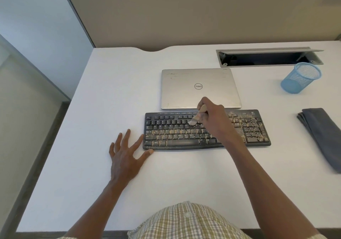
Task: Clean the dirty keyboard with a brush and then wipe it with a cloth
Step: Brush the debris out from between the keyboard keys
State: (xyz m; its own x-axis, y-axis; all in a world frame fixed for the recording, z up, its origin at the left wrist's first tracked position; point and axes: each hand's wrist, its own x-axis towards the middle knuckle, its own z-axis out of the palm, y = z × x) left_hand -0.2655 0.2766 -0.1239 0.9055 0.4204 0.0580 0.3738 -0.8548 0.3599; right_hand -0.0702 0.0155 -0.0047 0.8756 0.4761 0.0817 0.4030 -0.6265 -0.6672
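While the right hand (212, 117) grips the brush (197, 116), bristles seemingly touching the keyboard (184, 142), the left hand (125, 155) rests spread flat, empty, beside the keyboard's left end.

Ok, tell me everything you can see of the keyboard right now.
The keyboard is a black full-size plastic board with a number pad, lying flat on the white desk just in front of a closed silver laptop. Tan crumbs and dust cover the lower rows and number pad; the upper left rows look cleaner. The right hand holds a brush with bristles on the upper keys. The left hand touches its left end.
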